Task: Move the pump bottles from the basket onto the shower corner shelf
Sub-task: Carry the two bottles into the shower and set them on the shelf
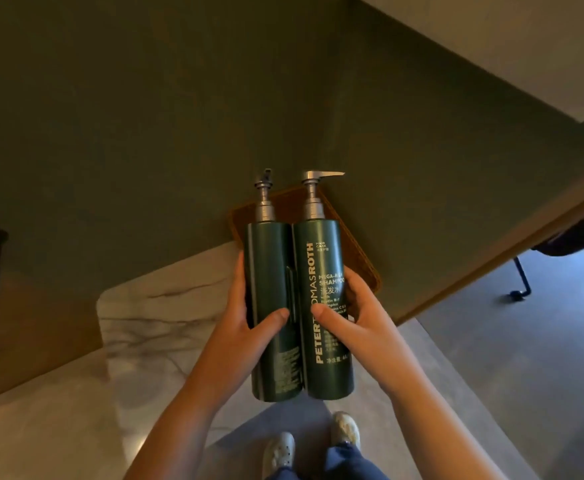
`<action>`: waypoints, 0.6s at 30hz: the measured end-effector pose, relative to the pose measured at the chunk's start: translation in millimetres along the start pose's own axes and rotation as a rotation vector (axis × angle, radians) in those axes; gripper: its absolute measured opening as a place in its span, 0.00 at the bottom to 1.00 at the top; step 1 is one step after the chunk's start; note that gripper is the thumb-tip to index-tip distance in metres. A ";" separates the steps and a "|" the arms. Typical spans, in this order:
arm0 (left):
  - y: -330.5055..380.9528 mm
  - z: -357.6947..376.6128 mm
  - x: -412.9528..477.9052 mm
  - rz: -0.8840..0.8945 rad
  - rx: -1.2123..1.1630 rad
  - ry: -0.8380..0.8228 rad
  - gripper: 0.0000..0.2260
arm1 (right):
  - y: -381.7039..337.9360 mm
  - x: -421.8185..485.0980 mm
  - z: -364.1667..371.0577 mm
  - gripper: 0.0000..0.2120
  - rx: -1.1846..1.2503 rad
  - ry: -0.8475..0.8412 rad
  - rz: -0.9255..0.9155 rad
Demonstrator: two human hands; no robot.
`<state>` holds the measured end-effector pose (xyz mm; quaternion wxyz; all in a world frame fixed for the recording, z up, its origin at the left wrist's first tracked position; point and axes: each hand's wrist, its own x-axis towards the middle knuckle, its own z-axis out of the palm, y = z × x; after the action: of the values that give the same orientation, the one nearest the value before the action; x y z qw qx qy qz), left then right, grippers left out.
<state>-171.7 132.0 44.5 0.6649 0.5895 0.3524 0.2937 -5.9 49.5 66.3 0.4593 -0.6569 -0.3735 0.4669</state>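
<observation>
Two pump bottles in view, both dark green with silver pumps. I count two hands, one bottle in each.

Left hand [249, 320] is wrapped around the left bottle [274, 306] at mid-body, thumb across the front, fingers behind. This bottle shows me its back: small print and a pale vertical stripe. Its pump head points roughly toward or away from me; I cannot tell which.

Right hand [356, 313] is clamped on the right bottle [321, 306] at about the same height, thumb on the front over the label, fingers curled round the far side. The label reads shampoo. Its spout points off to the right, away from the left hand.

The two bottles are held upright side by side, bodies touching along their length, between the hands. Both are up in the air.

One brown woven basket [356, 251] sits beyond the hands, behind the bottles and mostly hidden by them, against the green wall [145, 116]. It seems to rest on the marble ledge [138, 327], left of the left hand.

Below the wrists I see two pale shoes [345, 429] on grey floor [525, 358].
</observation>
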 end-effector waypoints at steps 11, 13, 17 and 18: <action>7.1 78.8 -21.7 0.034 -0.011 -0.343 0.36 | 17.8 -107.2 -41.6 0.28 -0.001 0.342 -0.032; 8.0 109.8 -31.9 0.045 -0.012 -0.439 0.36 | 26.2 -141.8 -55.8 0.28 0.007 0.432 -0.029; 8.7 176.7 -73.3 0.051 -0.019 -0.632 0.37 | 44.9 -225.2 -77.3 0.26 0.033 0.630 -0.041; 7.4 193.6 -87.6 0.044 -0.026 -0.690 0.38 | 50.8 -248.9 -80.9 0.25 0.047 0.684 -0.044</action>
<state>-64.5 -49.3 73.6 0.7457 0.6531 0.0904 0.0960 3.7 -215.1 96.7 0.5829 -0.7564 -0.2012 0.2180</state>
